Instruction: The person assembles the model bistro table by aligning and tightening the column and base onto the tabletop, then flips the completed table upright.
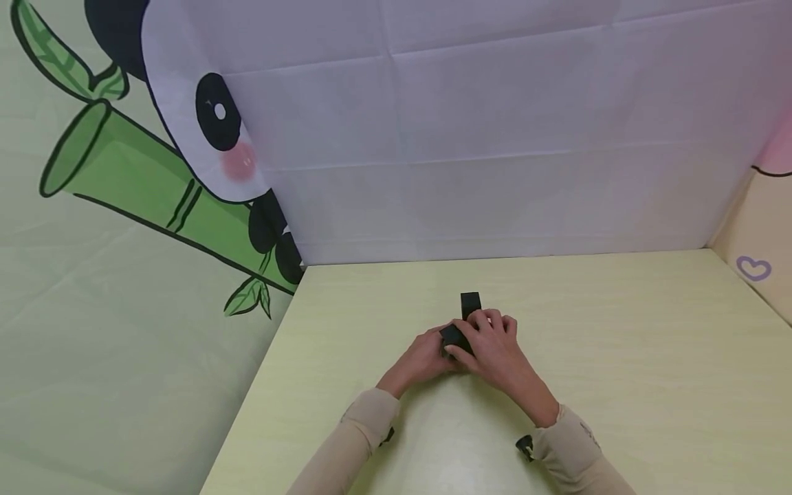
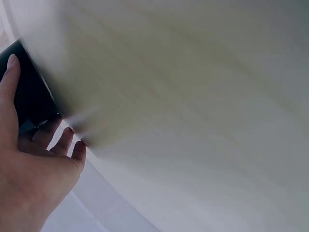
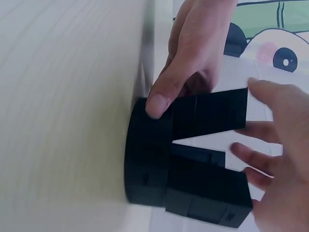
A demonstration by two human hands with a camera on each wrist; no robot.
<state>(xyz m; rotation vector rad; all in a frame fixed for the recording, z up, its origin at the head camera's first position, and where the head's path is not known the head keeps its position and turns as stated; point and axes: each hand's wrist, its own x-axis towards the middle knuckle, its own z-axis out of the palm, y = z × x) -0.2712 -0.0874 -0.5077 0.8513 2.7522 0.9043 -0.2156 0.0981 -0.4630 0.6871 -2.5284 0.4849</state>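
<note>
A black round base [image 3: 145,154] stands on the table, with black rectangular blocks rising from it at slight angles. My left hand [image 1: 430,354] grips the base at its side; in the right wrist view its thumb [image 3: 158,105] presses the rim. From above, my right hand [image 1: 495,347] pinches the top end of one black block [image 3: 212,113] between thumb and forefinger. Beside it, another block [image 3: 207,193] tilts away, leaving a wedge-shaped gap, close to the other fingers. Dark side of the black object [image 2: 34,92] shows under the left thumb in the left wrist view.
The pale wood-look table [image 1: 619,344] reaches back to a white cloth wall [image 1: 495,137]. Cartoon panda and green bamboo print [image 1: 155,165] covers the left backdrop. Small dark wrist devices, such as this one [image 1: 524,447], sit at both cuffs.
</note>
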